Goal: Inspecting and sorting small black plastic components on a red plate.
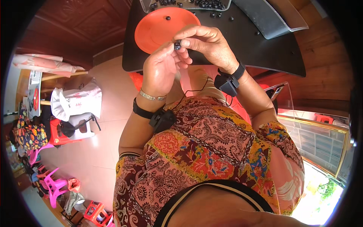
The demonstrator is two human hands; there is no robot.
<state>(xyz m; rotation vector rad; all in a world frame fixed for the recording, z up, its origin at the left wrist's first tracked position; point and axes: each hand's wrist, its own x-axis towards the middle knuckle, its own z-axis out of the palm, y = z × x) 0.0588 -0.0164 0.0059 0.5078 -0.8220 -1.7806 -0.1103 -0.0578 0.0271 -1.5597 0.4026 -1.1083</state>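
Both hands meet over the near edge of the black table (249, 56). A small, shiny black bead-like piece (177, 45) sits between their fingertips. The thumb and forefinger of my right hand (210, 47) pinch it from the right. Against its left side press the fingertips of my left hand (160, 70), whose palm is turned upward. Just beyond the hands lies a round orange plate (151, 32), and one similar dark piece (168, 18) rests on it. The exact form of the held piece is partly covered by my fingers.
A clear tray (229, 6) with many dark pieces stands at the far edge. Several loose pieces (219, 14) lie beside it. A curved translucent bin (264, 20) is at the far right. A white bag (77, 102) and pink stools (55, 188) stand on the left.
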